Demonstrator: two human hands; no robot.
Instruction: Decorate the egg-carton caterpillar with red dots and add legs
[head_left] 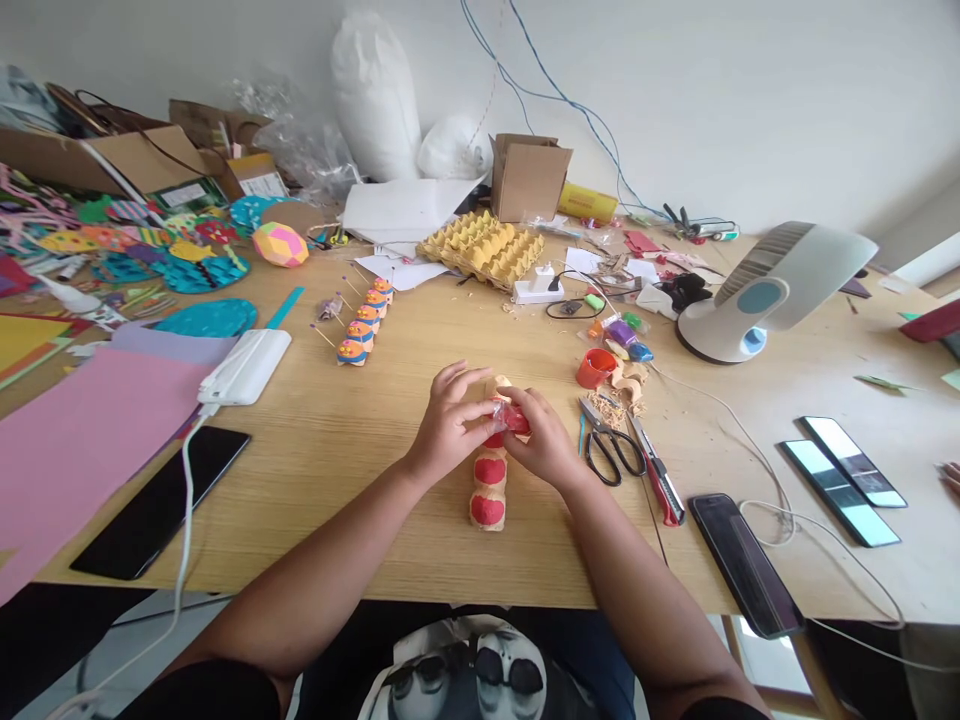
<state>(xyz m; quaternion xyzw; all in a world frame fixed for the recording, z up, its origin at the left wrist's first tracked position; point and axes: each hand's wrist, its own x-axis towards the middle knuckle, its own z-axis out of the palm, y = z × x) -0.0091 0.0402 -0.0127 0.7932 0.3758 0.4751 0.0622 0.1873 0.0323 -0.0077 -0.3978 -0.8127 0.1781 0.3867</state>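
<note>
My left hand (pixel 444 425) and my right hand (pixel 541 440) meet over the middle of the wooden table (pixel 337 440). Both pinch a small lump of red clay in clear wrap (pixel 510 417). Under them lies a strip of egg-carton cups with red tops (pixel 489 490), running toward me. My fingers are curled and closed round the lump.
Scissors (pixel 611 445) and a red cutter (pixel 660 475) lie right of my hands, then a phone (pixel 742 560). A red cup (pixel 595 367), clay bits, a fan (pixel 765 295), an egg tray (pixel 484 245), a painted carton caterpillar (pixel 364 320), pink paper (pixel 82 430) and a dark tablet (pixel 161 500) surround.
</note>
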